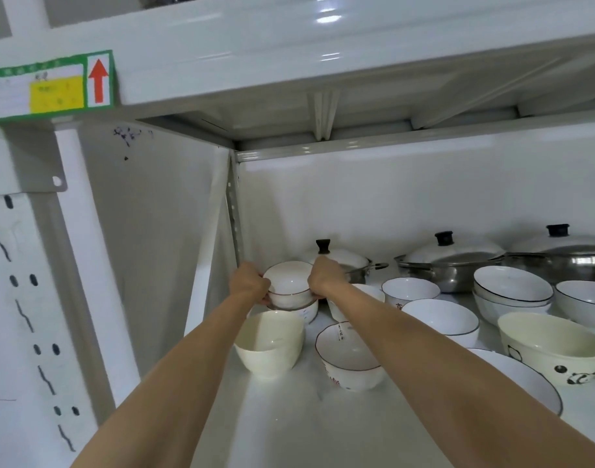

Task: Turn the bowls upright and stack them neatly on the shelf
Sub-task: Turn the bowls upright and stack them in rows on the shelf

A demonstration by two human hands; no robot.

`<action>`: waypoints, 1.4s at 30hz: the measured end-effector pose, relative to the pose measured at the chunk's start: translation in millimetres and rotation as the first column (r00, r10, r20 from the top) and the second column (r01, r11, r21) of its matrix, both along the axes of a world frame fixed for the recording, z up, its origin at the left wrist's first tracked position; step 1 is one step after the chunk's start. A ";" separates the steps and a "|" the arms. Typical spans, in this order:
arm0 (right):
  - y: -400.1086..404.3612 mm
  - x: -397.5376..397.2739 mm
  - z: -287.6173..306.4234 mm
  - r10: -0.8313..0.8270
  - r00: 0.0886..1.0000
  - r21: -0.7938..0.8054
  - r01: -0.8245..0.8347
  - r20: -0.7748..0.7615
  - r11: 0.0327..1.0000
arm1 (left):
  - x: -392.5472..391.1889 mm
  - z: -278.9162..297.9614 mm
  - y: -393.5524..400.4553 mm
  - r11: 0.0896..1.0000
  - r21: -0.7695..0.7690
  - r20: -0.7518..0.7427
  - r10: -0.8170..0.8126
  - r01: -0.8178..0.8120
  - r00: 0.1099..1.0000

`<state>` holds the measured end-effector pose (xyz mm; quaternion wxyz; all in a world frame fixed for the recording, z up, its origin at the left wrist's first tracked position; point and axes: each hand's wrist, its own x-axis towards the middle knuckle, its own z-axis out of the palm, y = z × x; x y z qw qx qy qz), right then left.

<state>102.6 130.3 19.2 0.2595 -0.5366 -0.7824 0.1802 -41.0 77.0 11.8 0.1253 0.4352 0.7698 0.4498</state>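
Together, the left hand [250, 282] and right hand [324, 278] clamp a white dark-rimmed ceramic bowl [288, 285] from either side, above another bowl [306, 312] on the white metal shelf [289, 427].

Both hands, left hand [249, 282] and right hand [324, 276], grip a white bowl [289, 287] from either side, above another bowl [306, 312] at the shelf [289, 417] back corner. Cream bowl [269, 342] and lidded pots [448, 261] nearby.

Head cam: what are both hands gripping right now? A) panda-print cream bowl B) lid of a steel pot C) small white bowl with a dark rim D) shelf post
C: the left hand and right hand clasp opposite sides of the small white dark-rimmed bowl, held over another bowl at the shelf's back left.
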 end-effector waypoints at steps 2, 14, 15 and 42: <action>2.8 -2.0 -2.1 0.014 1.000 0.015 -0.014 0.027 1.000 | -2.8 -1.4 3.5 1.000 -0.026 -0.020 0.001 -0.002 1.000; 6.6 -6.1 -10.7 0.040 0.994 0.010 -0.042 0.104 0.999 | -9.1 -9.6 2.9 0.992 -0.118 -0.150 0.020 -0.038 0.989; 5.5 -5.8 -9.3 0.045 0.992 0.006 -0.046 0.114 0.999 | -9.2 -9.6 1.9 0.991 -0.127 -0.160 0.021 -0.041 0.987; -65.5 0.7 -8.1 0.264 0.936 -0.298 -0.190 0.233 0.936 | 11.7 -11.8 -94.8 0.845 -0.534 -0.160 -0.132 0.027 0.978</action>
